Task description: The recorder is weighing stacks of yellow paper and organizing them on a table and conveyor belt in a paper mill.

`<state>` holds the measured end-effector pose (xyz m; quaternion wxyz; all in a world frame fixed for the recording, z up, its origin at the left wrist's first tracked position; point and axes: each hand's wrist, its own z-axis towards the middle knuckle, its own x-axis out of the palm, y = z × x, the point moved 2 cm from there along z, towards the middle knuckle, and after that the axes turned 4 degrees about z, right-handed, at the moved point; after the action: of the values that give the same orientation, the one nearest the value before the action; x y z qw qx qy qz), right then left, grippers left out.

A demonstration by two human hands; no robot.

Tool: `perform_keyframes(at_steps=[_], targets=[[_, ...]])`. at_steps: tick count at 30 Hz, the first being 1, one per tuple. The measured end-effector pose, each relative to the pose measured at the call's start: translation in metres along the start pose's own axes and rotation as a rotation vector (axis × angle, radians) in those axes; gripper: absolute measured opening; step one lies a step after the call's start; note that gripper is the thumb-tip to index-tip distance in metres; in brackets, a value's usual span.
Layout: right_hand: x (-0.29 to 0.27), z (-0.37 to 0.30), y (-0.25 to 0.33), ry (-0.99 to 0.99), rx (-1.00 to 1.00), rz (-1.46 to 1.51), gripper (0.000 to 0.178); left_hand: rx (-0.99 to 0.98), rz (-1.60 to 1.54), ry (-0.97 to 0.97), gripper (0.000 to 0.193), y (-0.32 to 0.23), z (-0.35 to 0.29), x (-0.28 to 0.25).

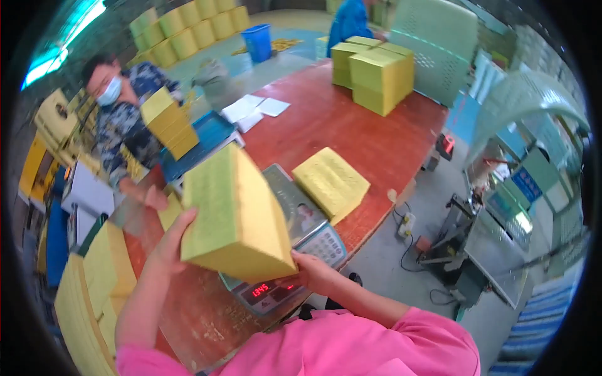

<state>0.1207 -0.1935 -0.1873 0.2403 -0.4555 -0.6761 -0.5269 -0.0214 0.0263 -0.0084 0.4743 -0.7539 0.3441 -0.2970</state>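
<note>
Between my two hands is a thick block of yellow paper (235,216), tilted and raised in front of a digital weighing scale (323,241) with lit red digits. My left hand (174,241) grips the block's left side, its fingers partly hidden. At the lower right corner, my right hand (311,272) is closed on the same block. Part of the scale's pan is hidden behind the paper. Just right of the scale, a second yellow paper stack (332,183) lies on the red table (282,135).
Across the table at left, a masked person (135,113) sits by a blue-topped scale (204,141) bearing a yellow stack (169,122). White sheets (254,111) lie nearby. Larger yellow blocks (382,75) stand at the far end. Machinery (501,213) stands right, more yellow stacks (103,269) left.
</note>
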Motion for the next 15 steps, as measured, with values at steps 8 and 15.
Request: perform_keyframes(at_steps=[8, 15], targets=[[0.003, -0.043, 0.128, 0.027, -0.071, -0.404, 0.048, 0.377, -0.012, -0.136, 0.045, -0.001, 0.008, 0.047], [-0.074, -0.025, 0.333, 0.072, -0.394, -0.588, 0.043, 0.408, -0.373, 0.014, 0.048, -0.074, 0.146, 0.19]])
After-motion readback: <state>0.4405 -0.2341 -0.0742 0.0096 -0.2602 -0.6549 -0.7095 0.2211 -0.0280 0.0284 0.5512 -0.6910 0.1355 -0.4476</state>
